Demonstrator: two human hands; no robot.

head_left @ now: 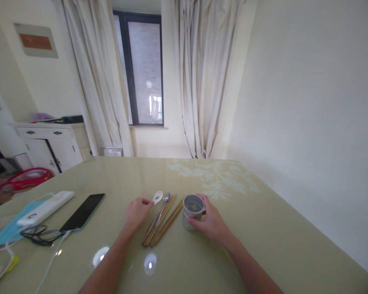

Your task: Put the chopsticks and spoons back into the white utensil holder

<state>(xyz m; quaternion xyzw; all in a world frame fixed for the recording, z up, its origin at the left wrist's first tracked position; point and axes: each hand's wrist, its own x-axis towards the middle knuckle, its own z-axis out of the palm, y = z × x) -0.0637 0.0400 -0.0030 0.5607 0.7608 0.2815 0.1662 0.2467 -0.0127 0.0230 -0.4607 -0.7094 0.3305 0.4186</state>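
My left hand (139,213) is closed, thumb and fingers pinching the handle of a white ceramic spoon (157,197) with a small blue mark in its bowl. To its right lie a metal spoon (166,198) and several wooden chopsticks (168,222), side by side and slanting away from me. My right hand (211,220) is wrapped around the right side of a grey cylindrical utensil holder (187,221), which stands upright on the table. Small holes show in the holder's dark inner bottom, and nothing stands in it.
The glossy greenish table (125,175) has a pale floral pattern at the far right. At left are a black phone (83,212) on a white cable, glasses (41,235), a white power strip (46,208) and a blue mask (15,224). A wall borders the right edge.
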